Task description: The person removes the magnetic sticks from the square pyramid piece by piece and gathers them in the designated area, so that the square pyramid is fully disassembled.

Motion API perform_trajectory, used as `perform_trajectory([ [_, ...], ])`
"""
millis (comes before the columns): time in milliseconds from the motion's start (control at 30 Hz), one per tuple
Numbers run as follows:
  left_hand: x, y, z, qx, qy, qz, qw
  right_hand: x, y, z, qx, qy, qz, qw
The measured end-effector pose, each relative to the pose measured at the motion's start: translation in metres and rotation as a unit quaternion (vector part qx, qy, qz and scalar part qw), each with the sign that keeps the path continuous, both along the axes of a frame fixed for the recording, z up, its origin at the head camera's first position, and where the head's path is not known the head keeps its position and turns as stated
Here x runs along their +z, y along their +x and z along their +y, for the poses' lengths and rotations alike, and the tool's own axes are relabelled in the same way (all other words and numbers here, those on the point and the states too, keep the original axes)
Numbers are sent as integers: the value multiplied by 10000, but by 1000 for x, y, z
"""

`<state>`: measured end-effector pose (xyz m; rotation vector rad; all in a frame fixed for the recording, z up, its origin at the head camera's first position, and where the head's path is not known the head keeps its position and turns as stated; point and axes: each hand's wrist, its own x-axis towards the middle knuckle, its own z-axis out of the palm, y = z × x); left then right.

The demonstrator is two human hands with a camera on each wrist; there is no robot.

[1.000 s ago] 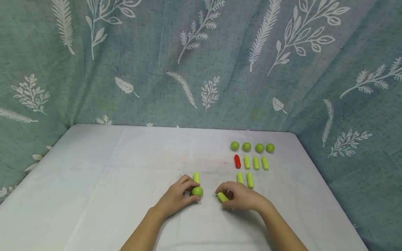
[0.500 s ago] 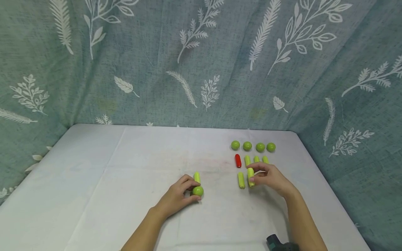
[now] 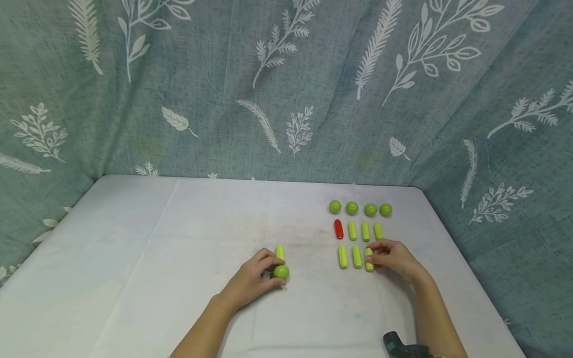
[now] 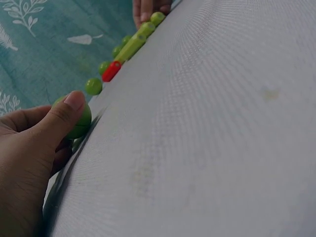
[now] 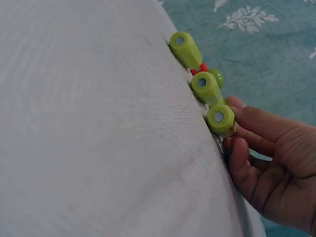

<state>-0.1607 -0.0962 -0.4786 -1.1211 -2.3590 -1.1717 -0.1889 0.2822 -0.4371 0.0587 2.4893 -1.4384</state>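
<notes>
My left hand rests on the white table, its thumb and fingers round a green ball. A yellow-green rod lies just beyond that ball; whether they touch is hard to tell. At the right, my right hand pinches another yellow-green rod by its side. This rod stands at the right end of a front row with two similar rods. In the right wrist view the near rod shows a round grey disc in its end face.
Behind the front row lie a red rod and three yellow-green rods. Farther back sits a line of several green balls. A dark device is on the right wrist. A patterned curtain hangs behind the table.
My right hand has carried a yellow-green rod from the table's middle to the right and set it down at the end of the front row. The left hand stays with its ball.
</notes>
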Motion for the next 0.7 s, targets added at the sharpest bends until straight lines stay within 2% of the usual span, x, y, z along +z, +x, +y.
perform_trajectory([
  [300, 1, 1, -1, 29, -65, -83, 9999, -4, -1, 3, -118, -181, -78, 9997],
  [533, 2, 0, 1, -6, -78, -16, 10000, -3, -2, 2, -210, -180, -146, 9995],
  [700, 2, 2, 2, 89, -197, -86, 9997, 3, 0, 2, -319, 254, 53, 9992],
])
